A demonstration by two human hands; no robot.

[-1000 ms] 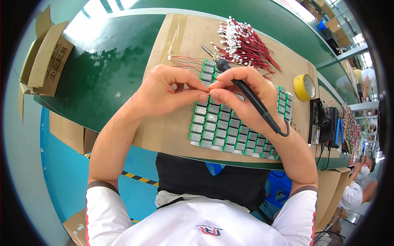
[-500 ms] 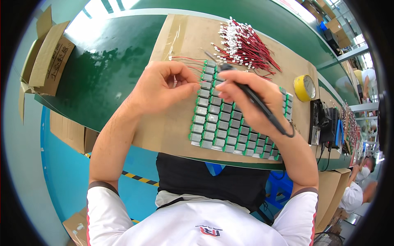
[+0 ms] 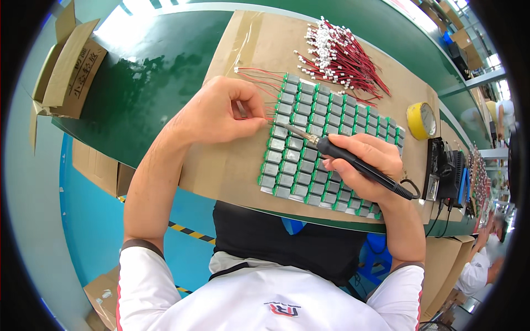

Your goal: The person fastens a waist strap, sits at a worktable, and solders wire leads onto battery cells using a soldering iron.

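My right hand (image 3: 367, 163) is closed round the black handle of a soldering iron (image 3: 353, 159). The iron's metal tip reaches left to the edge of a grid of small grey blocks with green edges (image 3: 309, 118), beside my left fingertips. My left hand (image 3: 232, 110) pinches a thin red wire at the grid's left edge; most of that wire is hidden by the fingers. Several red and black wires (image 3: 256, 77) stick out leftward from the upper left blocks, one ending in a white connector. The grid lies on a brown cardboard sheet (image 3: 221, 171).
Beyond the grid lies a pile of red and black wires with white connectors (image 3: 348, 55). A roll of yellow tape (image 3: 421, 120) stands at the right, near a black device (image 3: 450, 171) with cables. An open cardboard box (image 3: 72, 71) sits at the far left. People sit at the far right.
The soldering iron has swung down so its tip now meets the grid's left edge by my left fingers. My right hand has moved right and lower. My left hand keeps its pinch.
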